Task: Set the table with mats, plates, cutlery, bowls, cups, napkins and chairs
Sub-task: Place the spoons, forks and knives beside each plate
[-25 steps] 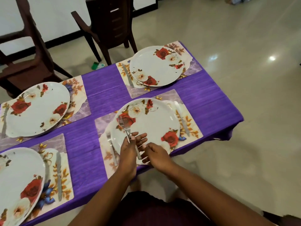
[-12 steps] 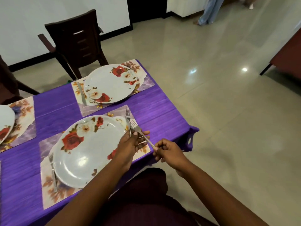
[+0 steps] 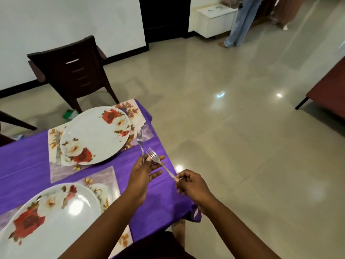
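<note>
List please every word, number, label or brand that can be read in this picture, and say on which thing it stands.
None can be read.
The far plate, the near plate and the mats carry only flower patterns.
The two forks held in the left hand and right hand show no stamp at this size.
The green packet on the floor is too blurred to read.

Far place: plate (image 3: 95,135) covers most of mat (image 3: 134,116); only a narrow mat strip free on its right edge.
Strip betw plates: bare purple cloth (image 3: 24,165), open.
Near plate (image 3: 54,217): fills near-left.
Behind table: chair (image 3: 74,71) close to far edge.
Right of table: open floor (image 3: 233,146).
</note>
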A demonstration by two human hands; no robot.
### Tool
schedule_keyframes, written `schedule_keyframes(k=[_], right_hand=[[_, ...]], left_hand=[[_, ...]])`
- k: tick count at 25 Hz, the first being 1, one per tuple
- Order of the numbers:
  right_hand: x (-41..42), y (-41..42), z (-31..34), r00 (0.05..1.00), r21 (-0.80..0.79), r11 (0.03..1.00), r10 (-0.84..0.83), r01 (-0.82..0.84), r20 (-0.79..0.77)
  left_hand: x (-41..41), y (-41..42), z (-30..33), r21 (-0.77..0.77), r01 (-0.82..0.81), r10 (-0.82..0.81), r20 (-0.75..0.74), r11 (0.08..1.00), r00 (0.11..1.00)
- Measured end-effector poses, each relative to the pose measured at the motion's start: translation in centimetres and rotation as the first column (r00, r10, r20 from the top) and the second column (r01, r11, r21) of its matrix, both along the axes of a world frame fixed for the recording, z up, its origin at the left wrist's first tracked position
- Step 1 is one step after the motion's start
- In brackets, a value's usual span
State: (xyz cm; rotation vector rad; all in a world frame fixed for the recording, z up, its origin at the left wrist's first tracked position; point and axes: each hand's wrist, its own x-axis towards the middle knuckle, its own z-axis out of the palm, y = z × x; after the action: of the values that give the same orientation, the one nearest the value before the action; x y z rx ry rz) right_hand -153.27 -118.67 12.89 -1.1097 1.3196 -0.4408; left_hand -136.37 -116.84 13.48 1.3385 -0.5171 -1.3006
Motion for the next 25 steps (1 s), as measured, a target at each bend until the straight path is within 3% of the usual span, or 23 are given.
schedule_keyframes(k=[5,11,14,19,22,25], right_hand=[[0.4,-9.7,1.5,0.999,-0.034,0.999,0.025,-0.026,-0.033],[1.0,-16.7,-0.3,0.982,0.018,0.983,0.186,-0.185,-0.045],[1.1,-21.2,-0.9,0.942,0.039,0.944,0.330,-0.329,-0.055],[-0.3,-29.0,0.5,0.833,-0.011,0.834,0.551,-0.552,-0.058],[-1.0,-34.2,1.2,0.769,-0.066,0.767,0.636,-0.639,-0.061],[0.0,-38.1,2.0,0.714,-0.126,0.704,0.697,-0.699,-0.063]], left_hand=[[0.8,-7.4,-0.2,0.101,-0.207,0.202,0.064,0.973,0.977],[-0.1,-9.5,-1.4,0.139,-0.435,0.428,0.076,0.890,0.901],[-0.9,-11.0,-2.2,0.157,-0.546,0.527,0.148,0.823,0.837],[-4.6,-14.9,-1.7,0.138,-0.751,0.755,0.030,0.646,0.655],[-7.7,-17.8,-1.8,0.141,-0.803,0.797,0.111,0.579,0.594],[-8.4,-19.8,-1.1,0.124,-0.822,0.773,0.287,0.555,0.565]])
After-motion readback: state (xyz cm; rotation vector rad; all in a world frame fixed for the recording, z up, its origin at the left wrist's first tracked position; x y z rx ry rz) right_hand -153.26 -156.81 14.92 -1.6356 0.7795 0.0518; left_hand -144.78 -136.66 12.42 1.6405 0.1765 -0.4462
